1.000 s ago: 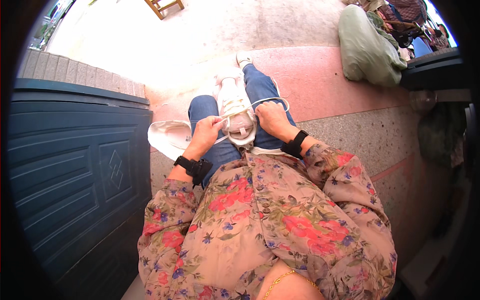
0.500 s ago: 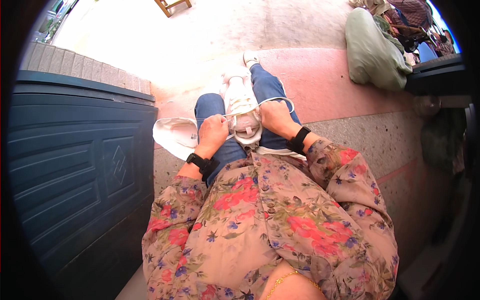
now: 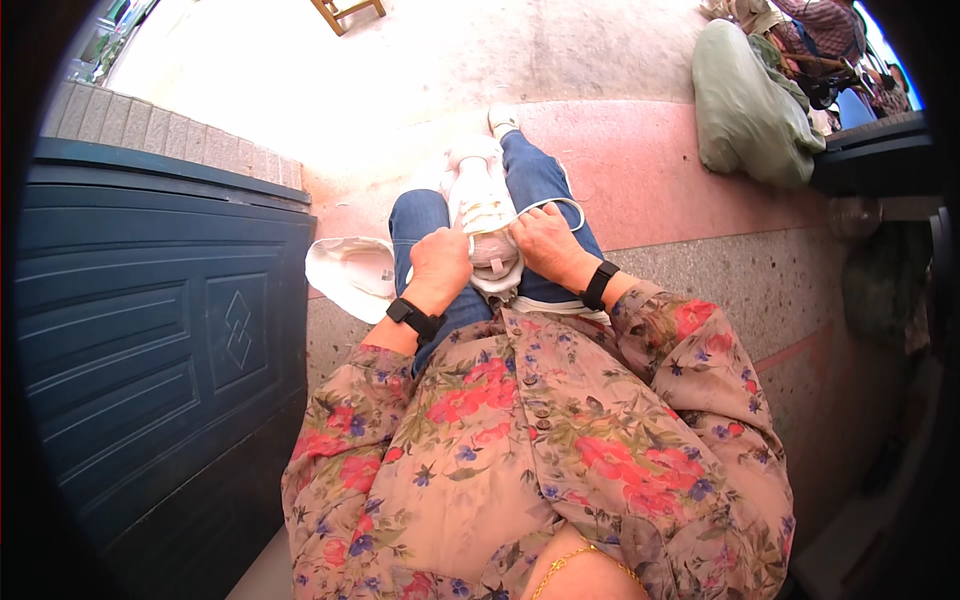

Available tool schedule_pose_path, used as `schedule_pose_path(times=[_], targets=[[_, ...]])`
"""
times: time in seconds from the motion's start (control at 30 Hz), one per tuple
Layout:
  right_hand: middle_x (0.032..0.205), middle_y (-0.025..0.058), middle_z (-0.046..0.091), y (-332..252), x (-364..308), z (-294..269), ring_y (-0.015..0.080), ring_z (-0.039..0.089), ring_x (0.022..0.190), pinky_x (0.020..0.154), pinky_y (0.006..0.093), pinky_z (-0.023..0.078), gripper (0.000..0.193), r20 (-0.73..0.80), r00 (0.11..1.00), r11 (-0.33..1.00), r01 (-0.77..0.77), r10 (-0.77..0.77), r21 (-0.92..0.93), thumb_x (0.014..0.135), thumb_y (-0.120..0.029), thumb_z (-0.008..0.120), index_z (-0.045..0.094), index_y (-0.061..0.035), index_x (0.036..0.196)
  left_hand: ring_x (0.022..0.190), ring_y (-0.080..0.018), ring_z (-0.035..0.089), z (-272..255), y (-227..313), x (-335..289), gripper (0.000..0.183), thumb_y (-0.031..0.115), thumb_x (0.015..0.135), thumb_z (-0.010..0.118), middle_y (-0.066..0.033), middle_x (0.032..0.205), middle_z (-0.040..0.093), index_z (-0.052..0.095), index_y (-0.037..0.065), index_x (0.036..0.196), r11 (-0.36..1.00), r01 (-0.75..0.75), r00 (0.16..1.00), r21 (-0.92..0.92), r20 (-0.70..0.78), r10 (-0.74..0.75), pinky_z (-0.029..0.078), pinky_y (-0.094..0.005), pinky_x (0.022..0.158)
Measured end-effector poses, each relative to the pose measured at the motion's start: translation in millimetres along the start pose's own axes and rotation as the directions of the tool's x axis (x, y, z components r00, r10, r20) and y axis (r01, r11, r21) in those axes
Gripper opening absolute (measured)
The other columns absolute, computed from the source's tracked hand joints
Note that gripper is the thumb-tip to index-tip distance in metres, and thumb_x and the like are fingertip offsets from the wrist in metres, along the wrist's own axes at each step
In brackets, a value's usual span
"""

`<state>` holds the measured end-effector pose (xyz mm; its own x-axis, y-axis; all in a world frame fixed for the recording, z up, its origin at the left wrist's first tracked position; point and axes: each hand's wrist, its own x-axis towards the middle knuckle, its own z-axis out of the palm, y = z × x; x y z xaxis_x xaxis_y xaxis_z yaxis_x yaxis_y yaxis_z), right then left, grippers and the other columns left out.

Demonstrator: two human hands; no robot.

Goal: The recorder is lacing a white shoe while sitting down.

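A pale sneaker (image 3: 490, 212) lies between my blue-jeaned thighs, its tongue and opening toward me. White lace crosses its upper. At the left of the opening, my left hand (image 3: 442, 266) is closed on the lace, a thin end of which sticks out past its knuckles. My right hand (image 3: 553, 246), on the other side, pinches the lace (image 3: 578, 212), which bows out in a loop beyond the fingers. Both hands are close to the tongue, slightly apart from each other. The fingertips are partly hidden.
A white cloth item (image 3: 350, 272), perhaps a hat, is beside my left leg. A dark blue panelled door (image 3: 130, 330) stands at the left. Far right is a full pale green sack (image 3: 750, 105) beside piled things. Wooden furniture legs (image 3: 345, 12) show at the far edge.
My left hand has moved slightly right and turned, coming closer to the tongue. My right hand has shifted a little left and down. The lace loop at the right has become smaller.
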<state>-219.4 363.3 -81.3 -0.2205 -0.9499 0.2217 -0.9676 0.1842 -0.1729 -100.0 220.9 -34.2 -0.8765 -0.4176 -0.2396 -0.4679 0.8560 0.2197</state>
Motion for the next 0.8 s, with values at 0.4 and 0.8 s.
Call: schedule_pose_path(times=[0.4,0.8], targets=[[0.08,0.006,0.054,-8.7,-3.0,-16.4,0.0226,0.05,0.085,0.071,0.0362,0.036,0.01,0.019,0.97,0.962,-0.243,0.243,0.124,0.074,-0.019,0.06,0.063,-0.0102,0.077,0.076,-0.0241,0.051,23.3,-2.0,-11.4,0.013,0.018,0.072,0.064,-0.008,0.07,0.058,0.061,0.005,0.073,0.974,-0.179,0.915,0.142,-0.341,0.217,0.041,-0.0338,0.065],[0.071,0.0067,0.056,-11.7,2.3,-2.8,0.0242,0.054,0.074,0.067,0.0365,0.039,0.015,0.017,0.981,0.975,-0.194,0.193,0.108,0.069,-0.012,0.057,0.053,-0.0053,0.082,0.071,-0.0301,0.054,30.0,7.4,1.8,0.01,0.002,0.067,0.055,-0.0158,0.067,0.056,0.049,-0.001,0.076,0.967,-0.228,0.921,0.117,-0.297,0.253,0.046,-0.0378,0.06]])
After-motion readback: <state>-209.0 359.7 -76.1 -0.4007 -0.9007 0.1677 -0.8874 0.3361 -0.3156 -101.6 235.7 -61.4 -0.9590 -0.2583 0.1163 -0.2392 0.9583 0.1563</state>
